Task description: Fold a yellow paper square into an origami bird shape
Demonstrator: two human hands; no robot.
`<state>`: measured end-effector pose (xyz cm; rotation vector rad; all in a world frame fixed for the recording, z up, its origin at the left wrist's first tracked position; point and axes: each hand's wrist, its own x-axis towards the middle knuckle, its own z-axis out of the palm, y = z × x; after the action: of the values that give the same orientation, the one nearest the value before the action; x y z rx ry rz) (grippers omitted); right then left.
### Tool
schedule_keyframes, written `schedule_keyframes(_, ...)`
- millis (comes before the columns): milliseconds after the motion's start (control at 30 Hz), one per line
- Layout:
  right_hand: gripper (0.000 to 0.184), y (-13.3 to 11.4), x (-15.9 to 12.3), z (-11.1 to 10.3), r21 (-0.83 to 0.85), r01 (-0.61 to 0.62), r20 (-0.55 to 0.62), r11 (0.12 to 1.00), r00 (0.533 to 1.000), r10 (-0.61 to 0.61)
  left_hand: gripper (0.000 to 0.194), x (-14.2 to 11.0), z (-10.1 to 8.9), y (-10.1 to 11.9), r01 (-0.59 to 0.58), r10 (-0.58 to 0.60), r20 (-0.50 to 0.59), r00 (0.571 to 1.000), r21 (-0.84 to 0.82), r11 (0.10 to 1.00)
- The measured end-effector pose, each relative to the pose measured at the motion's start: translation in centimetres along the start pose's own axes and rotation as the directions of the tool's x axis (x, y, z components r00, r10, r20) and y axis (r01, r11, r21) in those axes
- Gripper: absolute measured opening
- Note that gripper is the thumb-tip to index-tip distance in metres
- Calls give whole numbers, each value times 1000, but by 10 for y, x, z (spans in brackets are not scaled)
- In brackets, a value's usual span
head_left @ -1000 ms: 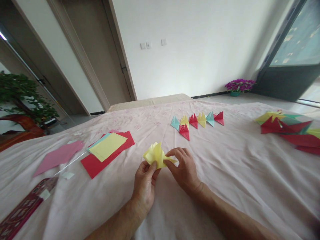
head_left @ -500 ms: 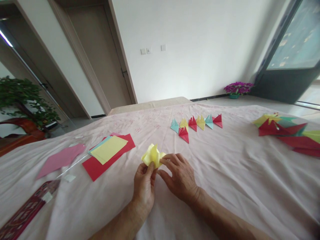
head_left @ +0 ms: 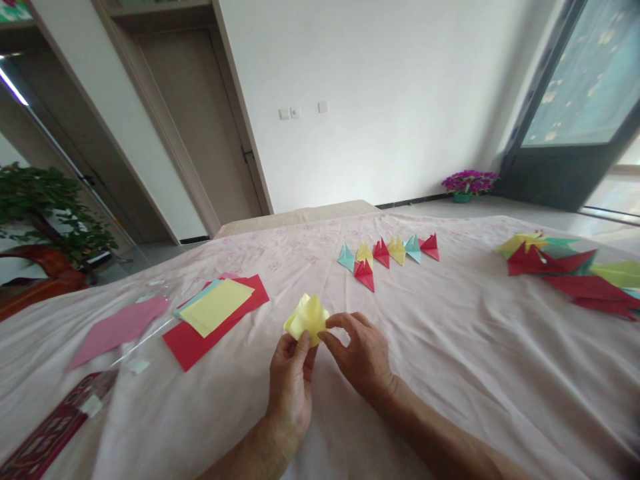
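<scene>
Holding: one folded yellow paper piece [head_left: 307, 319], lower edge pinched between your left hand's [head_left: 291, 380] thumb and fingers. Your right hand [head_left: 364, 348]: thumb and forefinger curled close together at the piece's right edge; whether they grip paper cannot be told. Beyond the fingers, to their right: small folded paper pieces [head_left: 381, 255]. Left of them: flat coloured sheets [head_left: 217, 307]. Handling advice: steady your left pinch lightly, align edges, then crease firmly.

No words or numbers I can read from here; the red case [head_left: 47, 428] on the cloth [head_left: 450, 373] bears pale markings, too blurred to make out.
</scene>
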<state>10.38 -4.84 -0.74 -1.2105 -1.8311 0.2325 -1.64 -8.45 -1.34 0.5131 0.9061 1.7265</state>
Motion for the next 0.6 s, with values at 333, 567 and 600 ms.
schedule_keyframes(333, 11, -2, 1, -1, -46, 168, 45, 985, 985, -166, 20, -1, 2, 0, -26, 26, 5, 1000, 18, 1000)
schedule_keyframes(567, 16, -6, 0, -3, -36, 190, 47, 981, 981, -188, 23, -5, 5, 2, -49, 49, 12, 999, 38, 998)
schedule_keyframes(600, 17, -7, -1, -4, -25, 190, 50, 982, 981, -188, 24, -6, 5, 2, -50, 50, 12, 999, 46, 998)
